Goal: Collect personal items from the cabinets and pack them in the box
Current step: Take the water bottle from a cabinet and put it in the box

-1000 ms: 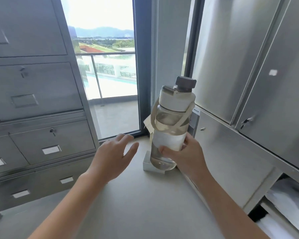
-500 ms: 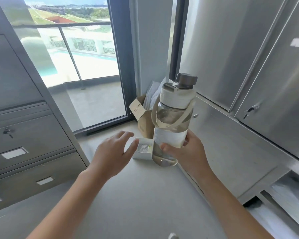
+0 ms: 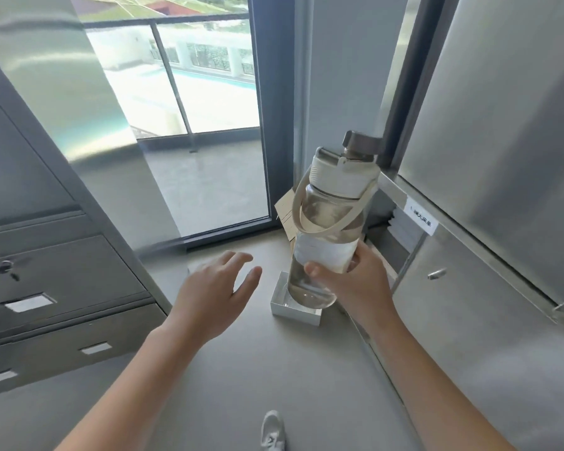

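Currently: right hand (image 3: 355,288) wraps the lower body of the water bottle (image 3: 326,236), thumb across the near face, fingers curled behind. The bottle is carried in the air above the floor (image 3: 241,369), base low, cap high. Long axis close to upright, top leaning a little to the right and away. Left hand (image 3: 215,288) is empty, fingers spread and relaxed, palm down, just left of the bottle and not touching it. Key relation: the cardboard box (image 3: 285,211) sits in the corner between the glass door (image 3: 202,92) and the right-hand cabinet (image 3: 502,125), directly beyond the bottle and mostly hidden by it; only an open flap shows. So the target lies forward of the right hand, the nearer of the two. Judgement: a forward carry, then a base-first lowering, suits this. A small white box (image 3: 293,315) lies on the floor below the bottle's base; contact between them cannot be told. Materials: bottle body clear rigid plastic, cylindrical, with a frosted band; cream lid collar; dark grey screw cap; beige loop strap hanging slack. Box is brown corrugated card. Cabinet and drawer unit (image 3: 62,271) are brushed steel, floor smooth grey
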